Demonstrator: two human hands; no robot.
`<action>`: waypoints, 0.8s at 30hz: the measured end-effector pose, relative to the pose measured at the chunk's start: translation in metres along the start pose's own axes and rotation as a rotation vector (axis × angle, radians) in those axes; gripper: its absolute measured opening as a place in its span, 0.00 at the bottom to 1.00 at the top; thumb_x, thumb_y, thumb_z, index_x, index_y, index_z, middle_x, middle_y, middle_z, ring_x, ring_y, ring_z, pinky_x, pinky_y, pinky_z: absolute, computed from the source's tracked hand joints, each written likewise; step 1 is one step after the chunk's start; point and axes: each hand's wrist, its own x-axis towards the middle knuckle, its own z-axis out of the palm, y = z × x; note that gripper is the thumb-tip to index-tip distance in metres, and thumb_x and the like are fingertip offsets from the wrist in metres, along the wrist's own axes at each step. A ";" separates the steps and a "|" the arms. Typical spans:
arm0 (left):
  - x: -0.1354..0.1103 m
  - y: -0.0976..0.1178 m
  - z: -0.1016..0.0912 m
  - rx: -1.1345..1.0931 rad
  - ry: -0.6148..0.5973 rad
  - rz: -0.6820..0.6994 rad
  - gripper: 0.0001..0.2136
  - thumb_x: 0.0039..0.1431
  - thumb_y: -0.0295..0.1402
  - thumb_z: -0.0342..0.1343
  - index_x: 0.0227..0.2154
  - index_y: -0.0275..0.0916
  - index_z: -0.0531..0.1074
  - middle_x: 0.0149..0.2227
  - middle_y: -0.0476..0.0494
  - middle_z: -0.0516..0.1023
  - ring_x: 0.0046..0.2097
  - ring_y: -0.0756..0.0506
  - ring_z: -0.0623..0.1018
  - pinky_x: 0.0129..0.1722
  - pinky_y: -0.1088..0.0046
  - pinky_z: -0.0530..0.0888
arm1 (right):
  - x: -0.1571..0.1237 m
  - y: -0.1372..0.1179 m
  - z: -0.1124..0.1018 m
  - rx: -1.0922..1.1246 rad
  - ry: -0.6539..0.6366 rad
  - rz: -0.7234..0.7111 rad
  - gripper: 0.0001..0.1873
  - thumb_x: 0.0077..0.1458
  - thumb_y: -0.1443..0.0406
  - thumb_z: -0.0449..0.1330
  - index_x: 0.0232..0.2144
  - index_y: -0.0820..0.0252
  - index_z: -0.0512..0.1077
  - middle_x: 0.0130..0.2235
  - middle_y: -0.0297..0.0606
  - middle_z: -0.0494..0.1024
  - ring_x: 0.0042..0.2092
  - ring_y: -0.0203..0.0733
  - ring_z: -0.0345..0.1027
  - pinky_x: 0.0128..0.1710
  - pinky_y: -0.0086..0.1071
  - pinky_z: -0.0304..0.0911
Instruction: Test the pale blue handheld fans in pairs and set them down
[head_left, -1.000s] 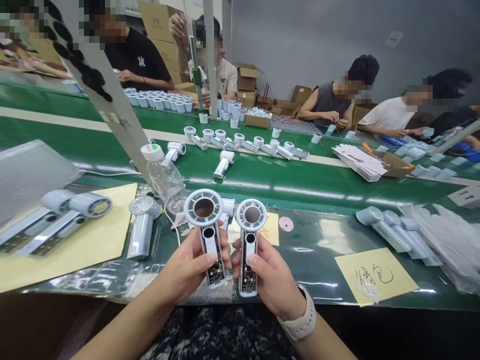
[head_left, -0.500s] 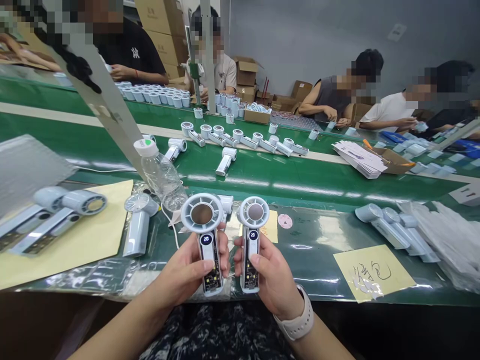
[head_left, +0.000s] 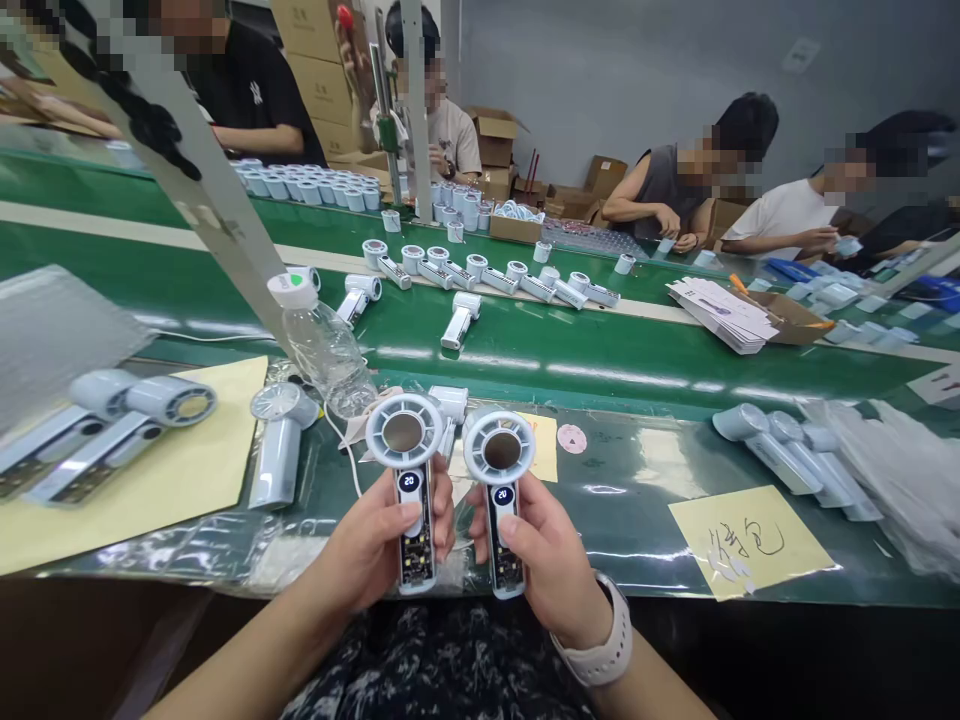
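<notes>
Green bench [head_left: 630, 560] — handwritten yellow note [head_left: 787, 570], pale-blue fans [head_left: 780, 463], plastic bag [head_left: 892, 480], pink sticker [head_left: 572, 438]

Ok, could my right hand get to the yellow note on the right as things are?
Probably yes: nothing seems to stand between the right hand and the yellow note. The hand is closed around a handheld fan, though, so it would likely need to set that down before picking the note up.

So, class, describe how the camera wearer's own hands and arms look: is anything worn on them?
The left hand and right hand are both ungloved, and no sleeve shows on either forearm. A smooth, off-white watch strap with a row of small holes circles the right wrist; its face is out of sight. The left wrist shows no band.
</notes>
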 end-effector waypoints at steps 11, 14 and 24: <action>-0.002 -0.003 -0.004 0.031 0.032 -0.012 0.15 0.53 0.38 0.66 0.43 0.41 0.73 0.32 0.49 0.72 0.29 0.49 0.74 0.27 0.73 0.75 | 0.001 -0.006 0.002 0.104 0.080 0.084 0.21 0.52 0.53 0.67 0.42 0.60 0.76 0.38 0.39 0.77 0.31 0.36 0.69 0.30 0.28 0.67; -0.002 0.002 0.002 0.059 0.069 0.001 0.14 0.52 0.37 0.66 0.40 0.40 0.73 0.30 0.49 0.72 0.28 0.48 0.74 0.26 0.72 0.74 | 0.001 -0.005 0.002 0.089 0.080 0.105 0.17 0.53 0.54 0.66 0.38 0.61 0.76 0.33 0.37 0.77 0.26 0.35 0.68 0.26 0.29 0.65; 0.000 0.002 0.003 0.248 0.125 0.015 0.12 0.54 0.37 0.64 0.38 0.40 0.71 0.28 0.45 0.77 0.29 0.43 0.76 0.31 0.66 0.74 | 0.003 -0.008 -0.003 0.147 0.107 0.142 0.20 0.51 0.52 0.67 0.36 0.63 0.77 0.30 0.38 0.78 0.23 0.35 0.68 0.22 0.28 0.65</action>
